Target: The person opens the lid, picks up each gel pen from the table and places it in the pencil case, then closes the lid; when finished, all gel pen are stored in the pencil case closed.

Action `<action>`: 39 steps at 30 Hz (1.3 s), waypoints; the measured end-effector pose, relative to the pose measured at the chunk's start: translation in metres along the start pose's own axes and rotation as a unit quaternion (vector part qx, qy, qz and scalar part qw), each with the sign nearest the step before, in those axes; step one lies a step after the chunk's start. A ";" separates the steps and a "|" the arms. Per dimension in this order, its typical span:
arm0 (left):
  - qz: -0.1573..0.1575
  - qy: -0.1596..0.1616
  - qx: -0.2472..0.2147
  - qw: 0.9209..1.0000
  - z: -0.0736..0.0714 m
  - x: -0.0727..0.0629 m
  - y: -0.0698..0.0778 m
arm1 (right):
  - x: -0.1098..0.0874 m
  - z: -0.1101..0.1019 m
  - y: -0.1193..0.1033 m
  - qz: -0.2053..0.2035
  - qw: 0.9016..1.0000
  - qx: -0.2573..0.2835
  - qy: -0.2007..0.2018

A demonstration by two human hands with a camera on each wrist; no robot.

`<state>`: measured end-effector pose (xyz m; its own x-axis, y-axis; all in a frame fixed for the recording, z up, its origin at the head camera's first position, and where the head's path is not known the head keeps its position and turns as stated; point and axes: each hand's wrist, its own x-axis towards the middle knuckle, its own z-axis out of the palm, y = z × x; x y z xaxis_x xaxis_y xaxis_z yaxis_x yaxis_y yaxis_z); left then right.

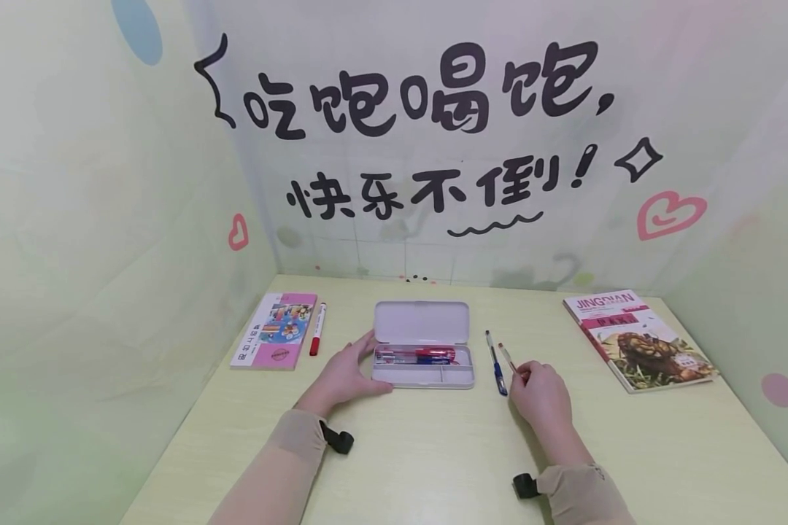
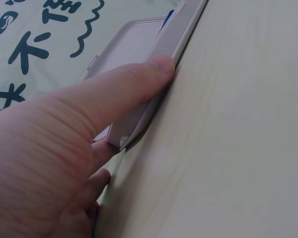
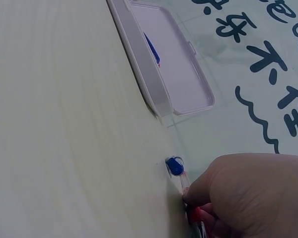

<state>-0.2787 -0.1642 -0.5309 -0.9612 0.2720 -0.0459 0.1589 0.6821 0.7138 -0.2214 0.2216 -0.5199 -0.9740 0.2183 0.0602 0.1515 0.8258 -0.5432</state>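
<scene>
My left hand [image 1: 348, 375] grips the left end of an open pale lilac pencil case [image 1: 422, 323], its thumb along the front wall and the other fingers round the left side. Red and blue pens [image 1: 433, 358] lie in the case's rear compartment. To the right of the case, my right hand [image 1: 542, 397] pinches a red pen [image 1: 507, 354] between thumb and fingers, its thin end pointing away. A blue-capped pen [image 1: 497, 368] lies on the table just left of that hand; its blue end [image 3: 175, 166] shows in the right wrist view.
A pink-and-white booklet [image 1: 276, 332] lies at the left with a red-and-white marker [image 1: 318, 329] beside it. On the right is a magazine [image 1: 640, 339] with an animal on its cover. A printed cloth [image 1: 420, 168] encloses the table [image 1: 427, 452] behind and at both sides.
</scene>
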 end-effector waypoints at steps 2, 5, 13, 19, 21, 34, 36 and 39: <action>0.000 0.001 -0.003 1.000 0.000 0.000 -0.001 | 0.000 0.000 0.000 0.000 1.000 0.002 0.000; 0.002 0.001 -0.008 1.000 0.000 0.000 -0.002 | -0.001 -0.001 -0.002 0.002 1.000 0.005 0.003; 0.002 -0.001 -0.009 1.000 -0.001 0.001 -0.002 | 0.001 0.000 -0.013 -0.015 0.999 0.007 0.050; -0.002 -0.001 -0.009 1.000 -0.003 0.000 0.000 | 0.008 0.005 -0.033 -0.063 0.996 0.010 0.067; 0.000 -0.001 -0.009 1.000 -0.002 0.000 0.000 | 0.011 0.008 -0.041 -0.080 0.995 0.008 0.063; -0.002 0.000 -0.016 1.000 0.000 0.002 -0.003 | 0.020 0.041 -0.102 -0.176 0.981 -0.078 0.033; -0.005 0.000 -0.014 1.000 -0.001 0.002 -0.002 | 0.020 0.044 -0.111 -0.190 0.978 -0.087 0.026; -0.011 -0.001 -0.013 1.000 -0.001 0.002 -0.001 | 0.019 0.050 -0.121 -0.208 0.974 -0.092 0.015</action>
<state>-0.2805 -0.1650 -0.5314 -0.9639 0.2587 -0.0622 0.1328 0.6703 0.7301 -0.2666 0.1002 -0.4947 -0.9527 -0.1416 0.2691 -0.2242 0.9248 -0.3074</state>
